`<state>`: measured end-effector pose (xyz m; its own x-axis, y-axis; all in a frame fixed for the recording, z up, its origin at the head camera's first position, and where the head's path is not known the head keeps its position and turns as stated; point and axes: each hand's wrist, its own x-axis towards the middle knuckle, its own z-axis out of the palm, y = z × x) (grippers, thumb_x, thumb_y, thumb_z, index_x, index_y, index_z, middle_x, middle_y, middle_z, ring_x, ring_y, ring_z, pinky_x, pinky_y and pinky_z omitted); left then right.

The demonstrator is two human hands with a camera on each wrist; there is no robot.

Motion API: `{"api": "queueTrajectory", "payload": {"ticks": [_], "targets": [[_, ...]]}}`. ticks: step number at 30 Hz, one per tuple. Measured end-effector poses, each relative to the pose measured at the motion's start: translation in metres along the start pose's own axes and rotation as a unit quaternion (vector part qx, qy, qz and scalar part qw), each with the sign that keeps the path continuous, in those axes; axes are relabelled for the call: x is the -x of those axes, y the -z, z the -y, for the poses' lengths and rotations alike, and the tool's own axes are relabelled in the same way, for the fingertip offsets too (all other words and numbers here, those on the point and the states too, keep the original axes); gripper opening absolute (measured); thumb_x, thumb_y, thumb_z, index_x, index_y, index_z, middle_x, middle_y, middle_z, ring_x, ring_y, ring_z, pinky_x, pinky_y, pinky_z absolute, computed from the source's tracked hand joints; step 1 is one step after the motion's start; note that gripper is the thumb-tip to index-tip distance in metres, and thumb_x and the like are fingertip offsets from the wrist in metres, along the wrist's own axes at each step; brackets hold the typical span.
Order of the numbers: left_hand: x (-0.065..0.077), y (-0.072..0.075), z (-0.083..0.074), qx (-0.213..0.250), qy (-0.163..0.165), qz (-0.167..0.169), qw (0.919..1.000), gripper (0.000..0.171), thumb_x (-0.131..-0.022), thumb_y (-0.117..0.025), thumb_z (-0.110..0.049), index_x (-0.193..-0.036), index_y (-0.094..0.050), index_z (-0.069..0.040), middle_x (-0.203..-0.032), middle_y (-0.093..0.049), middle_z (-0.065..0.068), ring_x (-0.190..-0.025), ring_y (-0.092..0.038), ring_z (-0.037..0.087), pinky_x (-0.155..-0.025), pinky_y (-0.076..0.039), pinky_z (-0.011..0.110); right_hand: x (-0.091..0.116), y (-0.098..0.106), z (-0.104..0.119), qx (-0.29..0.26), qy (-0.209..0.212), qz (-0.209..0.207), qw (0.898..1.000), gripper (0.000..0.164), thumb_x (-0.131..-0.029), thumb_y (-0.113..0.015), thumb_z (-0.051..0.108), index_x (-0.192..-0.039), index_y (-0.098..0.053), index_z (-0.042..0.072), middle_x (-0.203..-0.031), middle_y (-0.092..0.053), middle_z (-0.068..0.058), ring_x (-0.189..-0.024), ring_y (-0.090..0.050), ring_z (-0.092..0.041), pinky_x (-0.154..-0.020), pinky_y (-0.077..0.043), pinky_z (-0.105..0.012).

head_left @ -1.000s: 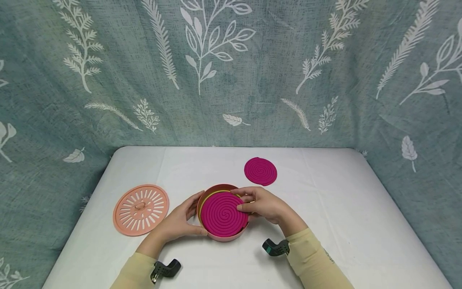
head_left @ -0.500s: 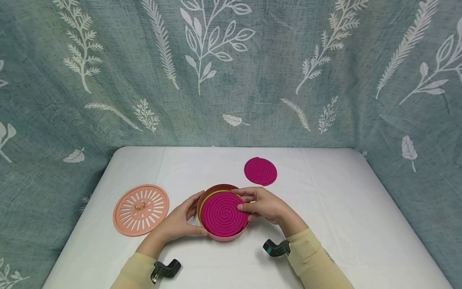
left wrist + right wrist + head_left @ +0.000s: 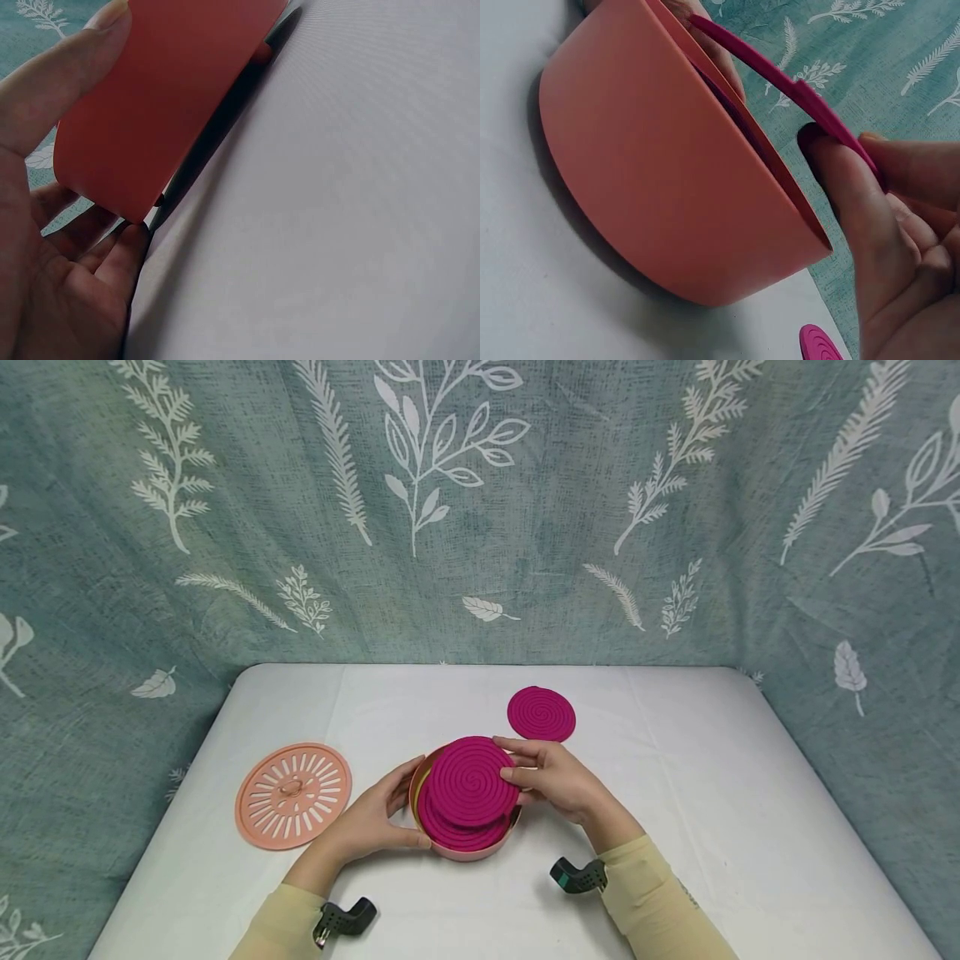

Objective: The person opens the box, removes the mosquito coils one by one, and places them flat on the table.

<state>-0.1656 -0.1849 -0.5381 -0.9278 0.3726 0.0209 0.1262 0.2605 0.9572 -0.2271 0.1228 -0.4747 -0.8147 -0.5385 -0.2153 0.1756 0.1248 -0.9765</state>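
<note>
My right hand pinches a magenta spiral coaster by its right edge, between thumb and fingers. In the right wrist view the coaster is tilted above the rim of a round coral container. Another magenta coaster lies inside the container, partly covered by the held one. A strip of yellow shows along the inner wall; what it belongs to is hidden. My left hand grips the container's left side, its thumb on the wall in the left wrist view. Whatever lies deeper inside cannot be seen.
A slotted coral lid with a small ring handle lies flat at the left. Behind my right hand another magenta spiral coaster rests on the white table. A patterned curtain hangs behind the table.
My right hand has lifted the top coaster and shifted it slightly up and right, uncovering another coaster beneath. The left hand and the container have stayed in place.
</note>
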Motion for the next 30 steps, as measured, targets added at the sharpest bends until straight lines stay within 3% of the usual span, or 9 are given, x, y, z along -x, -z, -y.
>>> {"api": "queueTrajectory", "payload": {"ticks": [8,16,30], "targets": [[0.0,0.0,0.0,-0.003,-0.003,0.001,1.0,0.116,-0.062,-0.096,-0.031,-0.155,-0.028,-0.03,-0.156,-0.033,-0.007,-0.141,-0.033,0.011,-0.113,-0.032,0.022,0.001,0.005,0.0,-0.024,0.019,-0.03,0.999,0.056,-0.093,-0.069,0.009,-0.146,-0.051,0.015,-0.126,-0.062,-0.015,-0.08,-0.068,-0.018,-0.063,-0.063,-0.029],[0.0,0.0,0.002,0.0,0.004,0.0,1.0,0.115,-0.062,-0.097,-0.03,-0.154,-0.029,-0.032,-0.155,-0.034,-0.005,-0.142,-0.032,0.012,-0.113,-0.031,0.021,0.002,0.016,-0.001,-0.032,0.031,-0.062,0.997,0.058,-0.094,-0.068,0.01,-0.148,-0.048,0.016,-0.123,-0.063,-0.017,-0.082,-0.069,-0.02,-0.076,-0.062,-0.046],[0.0,-0.001,0.0,0.001,0.005,0.0,1.0,0.117,-0.061,-0.097,-0.032,-0.156,-0.028,-0.029,-0.155,-0.034,-0.005,-0.143,-0.031,0.012,-0.113,-0.032,0.022,0.004,0.039,-0.015,-0.101,0.049,-0.126,0.986,0.06,-0.095,-0.066,0.008,-0.15,-0.044,0.014,-0.13,-0.06,-0.02,-0.086,-0.072,-0.021,-0.073,-0.063,-0.034]]}}
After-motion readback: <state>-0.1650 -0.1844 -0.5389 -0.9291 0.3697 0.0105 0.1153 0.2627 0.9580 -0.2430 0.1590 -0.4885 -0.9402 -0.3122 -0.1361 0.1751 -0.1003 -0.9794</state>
